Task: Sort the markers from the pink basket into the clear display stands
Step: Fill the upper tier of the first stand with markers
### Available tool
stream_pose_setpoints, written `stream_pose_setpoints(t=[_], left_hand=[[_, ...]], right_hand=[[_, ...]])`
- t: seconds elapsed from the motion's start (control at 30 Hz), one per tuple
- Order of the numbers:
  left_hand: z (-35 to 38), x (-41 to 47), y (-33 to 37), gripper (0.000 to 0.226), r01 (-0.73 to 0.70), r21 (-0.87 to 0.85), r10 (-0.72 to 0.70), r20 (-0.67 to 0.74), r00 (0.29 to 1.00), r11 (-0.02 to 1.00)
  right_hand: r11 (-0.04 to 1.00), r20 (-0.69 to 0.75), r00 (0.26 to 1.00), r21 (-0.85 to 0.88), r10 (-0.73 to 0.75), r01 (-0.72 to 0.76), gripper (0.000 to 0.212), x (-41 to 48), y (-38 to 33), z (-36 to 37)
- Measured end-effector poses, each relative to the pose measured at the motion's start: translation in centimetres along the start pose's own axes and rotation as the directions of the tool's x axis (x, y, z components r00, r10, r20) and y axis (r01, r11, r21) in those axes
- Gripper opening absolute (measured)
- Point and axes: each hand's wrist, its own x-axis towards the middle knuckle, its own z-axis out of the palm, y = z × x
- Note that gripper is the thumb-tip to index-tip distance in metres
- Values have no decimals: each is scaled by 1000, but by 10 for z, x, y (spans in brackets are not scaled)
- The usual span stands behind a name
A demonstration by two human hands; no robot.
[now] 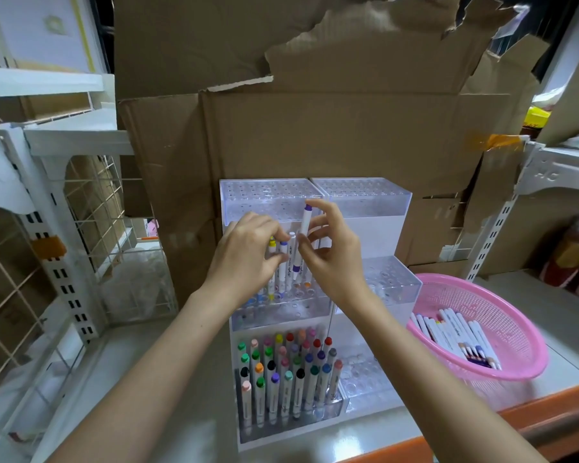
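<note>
Head view: right hand (331, 262) pinches purple marker (304, 225); left hand (248, 255) pinches blue marker (283, 252); both seem light, stiff, smooth; hold the middle.

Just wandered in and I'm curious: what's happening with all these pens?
A person is sorting markers. The right hand pinches a purple-capped marker above the middle tier of the left clear stand, while the left hand grips standing markers there. The front tier is nearly full; more markers lie in the pink basket.
</note>
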Motion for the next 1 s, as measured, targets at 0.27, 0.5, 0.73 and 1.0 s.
stream_pose_setpoints(t=[0.27,0.5,0.73,1.0], left_hand=[[-2,-9,-7,22,-22,14,22,23,999,1000],[-6,-22,-12,42,-67,47,66,27,997,997],[-5,-29,-15,51,-97,84,93,58,994,992],[-8,-27,-14,51,-89,74,85,58,995,993]], right_hand=[[998,27,1000,-56,-2,3,43,-1,9,3],[996,35,999,-93,-1,4,40,-8,15,7],[988,122,992,-154,-7,25,28,-8,14,6],[960,145,987,-258,-75,111,30,-12,18,4]])
